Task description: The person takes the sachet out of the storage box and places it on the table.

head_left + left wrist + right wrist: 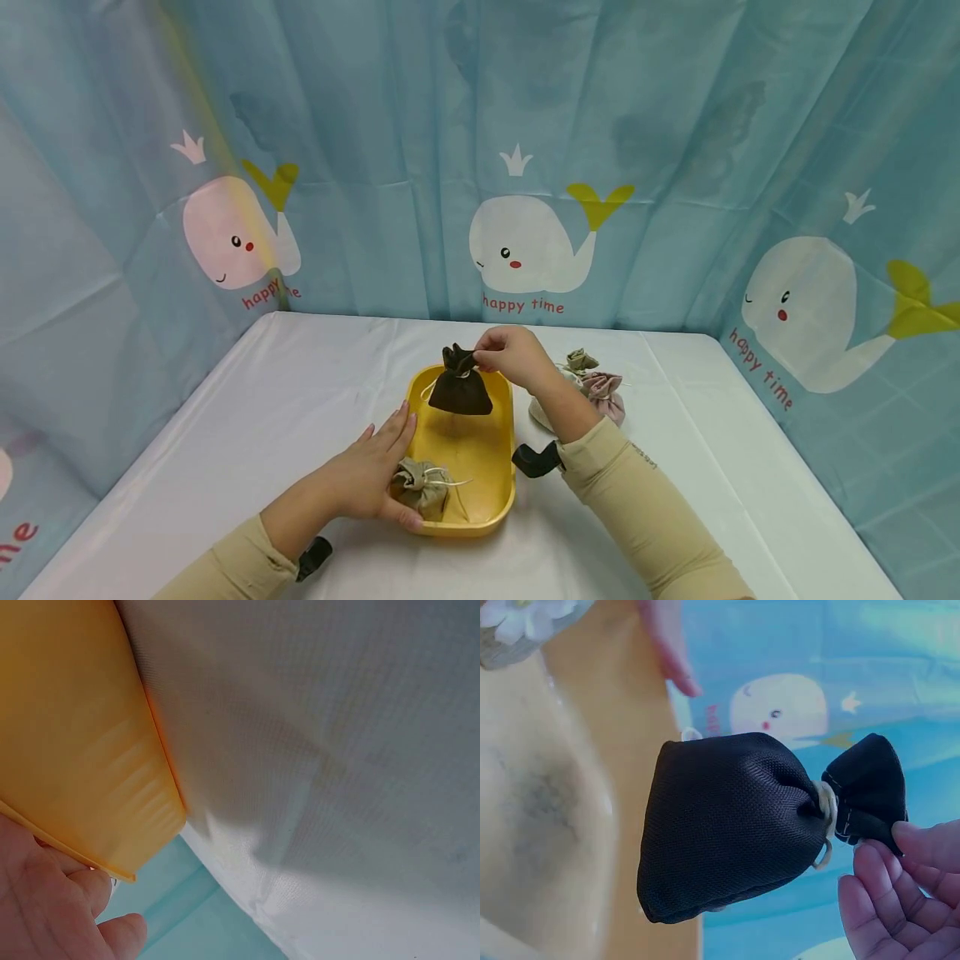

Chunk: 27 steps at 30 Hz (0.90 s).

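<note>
Hanging above the far end of the yellow tray [501, 492], the dark pouch [460, 393] is pinched by its gathered top in the right hand [510, 357]. Left hand [372, 475], fingers straight, rests on the tray's near-left rim beside a tan pouch [422, 487]. Bare counter [262, 417] lies open left; two more pouches [592, 385] sit right.

The table is seen from above by the head view, while the yellow tray [501, 467] is shared close-up by both wrist views.
</note>
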### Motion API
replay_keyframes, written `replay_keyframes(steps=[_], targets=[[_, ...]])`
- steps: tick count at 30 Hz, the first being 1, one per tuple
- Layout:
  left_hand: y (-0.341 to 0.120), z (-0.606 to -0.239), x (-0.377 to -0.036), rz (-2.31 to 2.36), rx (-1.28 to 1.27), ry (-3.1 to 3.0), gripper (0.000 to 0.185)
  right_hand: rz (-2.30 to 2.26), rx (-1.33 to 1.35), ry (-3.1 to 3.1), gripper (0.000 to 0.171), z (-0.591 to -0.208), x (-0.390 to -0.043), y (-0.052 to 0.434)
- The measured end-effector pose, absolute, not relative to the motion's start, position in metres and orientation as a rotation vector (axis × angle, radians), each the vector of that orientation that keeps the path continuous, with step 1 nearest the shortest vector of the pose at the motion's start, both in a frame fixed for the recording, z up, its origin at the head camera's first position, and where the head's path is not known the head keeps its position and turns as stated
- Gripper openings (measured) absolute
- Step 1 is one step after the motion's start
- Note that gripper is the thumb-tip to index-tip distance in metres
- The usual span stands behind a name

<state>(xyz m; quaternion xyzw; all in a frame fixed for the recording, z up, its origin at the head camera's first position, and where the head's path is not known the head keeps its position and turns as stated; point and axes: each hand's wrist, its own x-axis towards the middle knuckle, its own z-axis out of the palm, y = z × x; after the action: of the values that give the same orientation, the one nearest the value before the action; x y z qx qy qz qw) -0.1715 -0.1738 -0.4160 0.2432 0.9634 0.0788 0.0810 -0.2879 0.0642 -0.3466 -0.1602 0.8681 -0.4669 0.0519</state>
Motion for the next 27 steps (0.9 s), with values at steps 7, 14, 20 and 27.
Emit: replay_keyframes(steps=[7, 14, 20, 27], targets=[[-0.174, -0.415, -0.171, 0.239, 0.727, 2.877, 0.136, -1.487, -0.473, 2.621, 0.008, -0.334, -0.283, 0.082], [-0.174, -0.415, -0.172, 0.236, 0.727, 2.879, 0.136, -1.543, -0.462, 2.595, 0.007, -0.323, -0.274, 0.105], [-0.174, -0.414, -0.171, 0.239, 0.742, 2.878, 0.136, -1.566, -0.509, 2.627, 0.008, -0.314, -0.262, 0.125], [-0.174, -0.415, -0.171, 0.25, 0.738, 2.873, 0.136, -1.519, -0.494, 2.693, 0.008, -0.313, -0.252, 0.149]])
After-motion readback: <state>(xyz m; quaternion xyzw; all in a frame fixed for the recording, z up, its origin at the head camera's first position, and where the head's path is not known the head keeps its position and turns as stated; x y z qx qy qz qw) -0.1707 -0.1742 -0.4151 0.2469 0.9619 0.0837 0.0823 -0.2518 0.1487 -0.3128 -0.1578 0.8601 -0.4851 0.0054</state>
